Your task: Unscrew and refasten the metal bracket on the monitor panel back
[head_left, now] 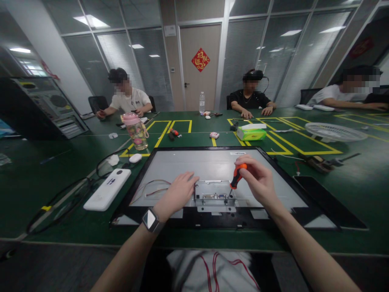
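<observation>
A flat monitor panel (170, 166) lies back side up on the green table, edged by a black frame. Near its front edge stands a metal bracket (212, 187) with a row of video ports facing me. My right hand (257, 178) grips an orange and black screwdriver (238, 175), its shaft slanting down to the right part of the port row. The tip's exact seat is too small to make out. My left hand (179, 188) lies flat, fingers stretched out, its fingertips at the bracket's left end. Thin wires (153, 188) run over the panel beside it.
To the left are a white power bank (107, 190), a black cable (65, 207) and a pink-lidded bottle (135, 132). A dark flat panel (330, 200) and a tool (319, 163) lie right. Behind are a tissue pack (251, 133) and several people seated across the table.
</observation>
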`<action>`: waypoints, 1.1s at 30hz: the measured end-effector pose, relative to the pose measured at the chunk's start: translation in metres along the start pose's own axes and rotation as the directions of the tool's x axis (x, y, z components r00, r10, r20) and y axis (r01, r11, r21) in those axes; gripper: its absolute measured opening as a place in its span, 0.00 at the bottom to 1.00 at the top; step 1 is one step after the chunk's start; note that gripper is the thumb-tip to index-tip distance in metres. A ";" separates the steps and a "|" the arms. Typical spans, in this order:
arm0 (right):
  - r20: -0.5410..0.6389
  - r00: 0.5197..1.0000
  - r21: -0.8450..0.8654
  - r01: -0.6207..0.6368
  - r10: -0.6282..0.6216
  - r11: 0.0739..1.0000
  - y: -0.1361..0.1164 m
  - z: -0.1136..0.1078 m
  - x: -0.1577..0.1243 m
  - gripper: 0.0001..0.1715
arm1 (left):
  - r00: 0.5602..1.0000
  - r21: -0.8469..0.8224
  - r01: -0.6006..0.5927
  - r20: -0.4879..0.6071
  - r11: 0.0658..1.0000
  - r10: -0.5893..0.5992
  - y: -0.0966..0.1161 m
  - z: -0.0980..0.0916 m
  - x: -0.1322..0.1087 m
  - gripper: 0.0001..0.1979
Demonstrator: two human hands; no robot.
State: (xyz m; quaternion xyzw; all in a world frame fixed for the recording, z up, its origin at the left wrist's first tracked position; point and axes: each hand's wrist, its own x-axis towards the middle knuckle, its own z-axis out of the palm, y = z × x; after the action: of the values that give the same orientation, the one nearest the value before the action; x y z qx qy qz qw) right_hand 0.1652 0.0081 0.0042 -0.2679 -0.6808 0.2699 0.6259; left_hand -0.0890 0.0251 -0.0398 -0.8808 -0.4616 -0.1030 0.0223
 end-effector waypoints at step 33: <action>0.185 0.954 0.283 -0.280 0.234 0.917 -0.004 -0.005 0.002 0.16 | 1.000 -0.001 0.000 0.010 1.000 0.000 0.000 0.001 0.000 0.20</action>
State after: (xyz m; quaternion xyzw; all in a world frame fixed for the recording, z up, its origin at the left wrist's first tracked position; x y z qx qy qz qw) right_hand 0.1694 0.0068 0.0090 -0.2344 -0.6339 0.4710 0.5669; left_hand -0.0890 0.0255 -0.0407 -0.8813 -0.4616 -0.0988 0.0195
